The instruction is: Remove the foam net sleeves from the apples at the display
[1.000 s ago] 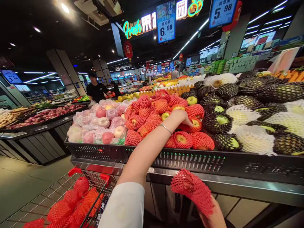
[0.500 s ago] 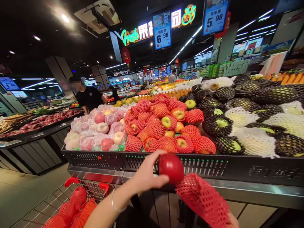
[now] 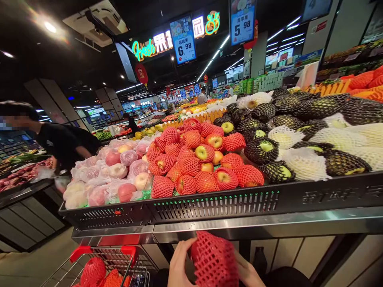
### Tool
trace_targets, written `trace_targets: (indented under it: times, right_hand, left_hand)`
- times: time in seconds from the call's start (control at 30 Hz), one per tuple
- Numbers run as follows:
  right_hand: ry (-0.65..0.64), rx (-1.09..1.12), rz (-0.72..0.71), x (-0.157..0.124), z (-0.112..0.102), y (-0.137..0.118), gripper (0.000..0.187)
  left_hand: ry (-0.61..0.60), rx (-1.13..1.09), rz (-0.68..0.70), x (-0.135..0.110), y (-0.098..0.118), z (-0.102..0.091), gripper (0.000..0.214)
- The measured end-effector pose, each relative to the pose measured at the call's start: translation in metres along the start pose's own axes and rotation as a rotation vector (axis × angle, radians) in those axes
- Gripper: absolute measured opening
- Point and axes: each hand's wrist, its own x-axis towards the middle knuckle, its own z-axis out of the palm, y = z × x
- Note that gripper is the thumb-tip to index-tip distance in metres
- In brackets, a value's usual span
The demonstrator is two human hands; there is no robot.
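Note:
Low in front of the fruit stand, my left hand (image 3: 178, 265) is closed around a red apple (image 3: 194, 252). A red foam net sleeve (image 3: 214, 261) covers most of that apple, whose skin shows only at the left side. On the right of the sleeve, my right hand (image 3: 249, 272) grips the netting; its fingertips are mostly hidden behind it. Above my hands, a pile of apples in red foam nets (image 3: 188, 165) fills the middle of the black display tray (image 3: 215, 209).
A shopping cart (image 3: 131, 251) with red-netted fruit (image 3: 93, 272) stands at lower left. Wrapped pinkish fruit (image 3: 125, 192) lies left of the apples, and fruit in black nets (image 3: 261, 146) lies right. A person in black (image 3: 64, 139) leans over at the left.
The apple has gone from bare to mostly inside the foam net. Both hands moved lower and closer together. The person in black has come nearer on the left, and my view has shifted right.

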Motion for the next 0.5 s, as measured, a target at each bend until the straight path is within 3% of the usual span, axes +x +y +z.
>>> trace_targets:
  times: [0.1, 0.3, 0.43, 0.5]
  right_hand:
    - [0.041, -0.032, 0.053, 0.007, 0.008, 0.005, 0.047]
    - [0.18, -0.074, 0.083, 0.026, 0.031, 0.025, 0.035]
    - [0.165, -0.159, 0.031, 0.012, 0.02, 0.025, 0.044]
    - [0.131, -0.183, 0.022, 0.006, 0.01, 0.016, 0.04]
  left_hand:
    - [0.026, -0.037, -0.028, -0.004, 0.001, 0.007, 0.059]
    - [0.053, -0.282, -0.171, -0.002, 0.01, 0.023, 0.049]
    - [0.054, -0.588, -0.346, -0.005, 0.009, 0.035, 0.042]
    - [0.096, -0.649, -0.411, -0.008, 0.007, 0.041, 0.047]
